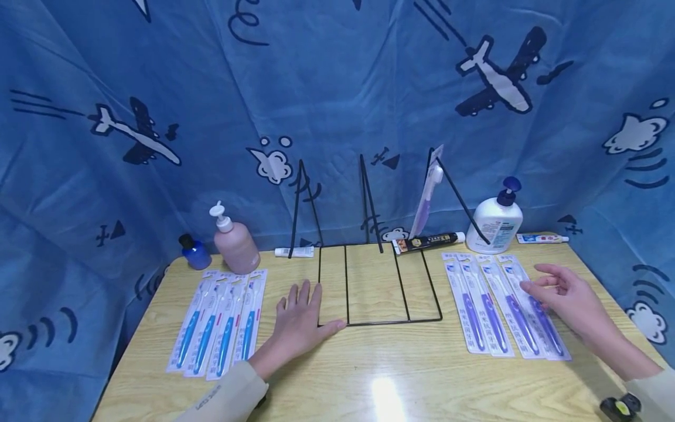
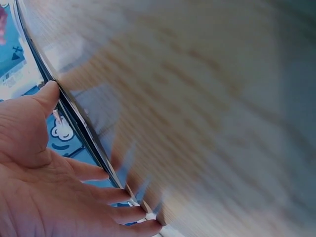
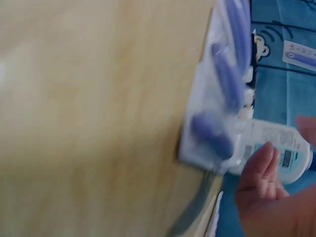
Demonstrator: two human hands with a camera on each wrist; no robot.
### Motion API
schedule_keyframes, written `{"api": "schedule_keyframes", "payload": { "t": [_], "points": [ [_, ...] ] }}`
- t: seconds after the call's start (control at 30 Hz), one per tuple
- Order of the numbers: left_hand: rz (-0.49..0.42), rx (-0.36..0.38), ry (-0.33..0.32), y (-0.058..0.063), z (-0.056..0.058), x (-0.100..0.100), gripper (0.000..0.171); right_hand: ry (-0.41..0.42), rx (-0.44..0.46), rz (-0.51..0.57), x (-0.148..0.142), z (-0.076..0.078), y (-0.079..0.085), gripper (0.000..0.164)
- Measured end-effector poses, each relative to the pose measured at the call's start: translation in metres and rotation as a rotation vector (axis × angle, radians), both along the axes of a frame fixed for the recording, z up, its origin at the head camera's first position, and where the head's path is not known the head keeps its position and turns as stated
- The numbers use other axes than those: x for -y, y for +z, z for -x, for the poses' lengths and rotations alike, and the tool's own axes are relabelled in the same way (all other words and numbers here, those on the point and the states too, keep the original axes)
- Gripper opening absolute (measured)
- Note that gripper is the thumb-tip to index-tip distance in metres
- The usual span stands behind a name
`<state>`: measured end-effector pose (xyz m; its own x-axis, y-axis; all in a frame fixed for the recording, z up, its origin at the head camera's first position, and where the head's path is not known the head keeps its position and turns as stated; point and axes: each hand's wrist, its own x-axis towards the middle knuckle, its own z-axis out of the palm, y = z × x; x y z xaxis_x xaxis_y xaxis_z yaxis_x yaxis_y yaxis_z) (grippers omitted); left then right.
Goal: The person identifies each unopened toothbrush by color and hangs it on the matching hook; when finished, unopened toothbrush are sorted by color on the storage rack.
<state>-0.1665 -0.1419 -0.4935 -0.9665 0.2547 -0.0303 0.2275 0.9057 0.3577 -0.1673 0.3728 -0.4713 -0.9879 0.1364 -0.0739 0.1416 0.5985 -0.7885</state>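
My left hand [image 1: 300, 319] lies with spread, straight fingers at the front left corner of a black wire rack [image 1: 379, 323], its thumb along the front bar. My right hand [image 1: 572, 296] holds nothing. Its fingers are loosely bent, close over the right end of a row of several packaged purple toothbrushes [image 1: 519, 316]. Another packaged purple toothbrush [image 1: 428, 196] stands upright against the rack's right-hand wire triangle. In the right wrist view, the thumb and fingers [image 3: 256, 170] are apart, with the purple packs [image 3: 229, 81] beyond them.
Several packaged blue toothbrushes [image 1: 216, 328] lie at the left. Behind stand a small blue bottle [image 1: 196, 255], a pink pump bottle [image 1: 236, 249] and a white pump bottle [image 1: 494, 225]. A black toothpaste tube [image 1: 429, 241] lies across the rack's back; small tubes [image 1: 295, 252] lie near the curtain [image 1: 337, 88].
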Motion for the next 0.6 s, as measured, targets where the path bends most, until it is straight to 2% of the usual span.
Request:
{"api": "schedule_keyframes", "payload": {
  "t": [0.13,0.27,0.43,0.6],
  "points": [
    [0.005,-0.003,-0.001,0.0,0.001,0.0,0.1,0.026,0.168,-0.036,-0.018,-0.002,-0.005,0.094],
    [0.008,0.001,0.001,0.0,0.001,0.0,0.101,0.042,0.269,-0.003,-0.03,-0.003,-0.013,0.089],
    [0.006,0.004,0.002,-0.002,0.002,0.0,0.101,0.043,0.309,-0.009,-0.036,-0.001,-0.017,0.08],
    [0.014,0.008,0.005,-0.002,0.002,0.001,0.101,0.037,0.332,-0.069,-0.041,-0.001,-0.017,0.059]
  ]
}}
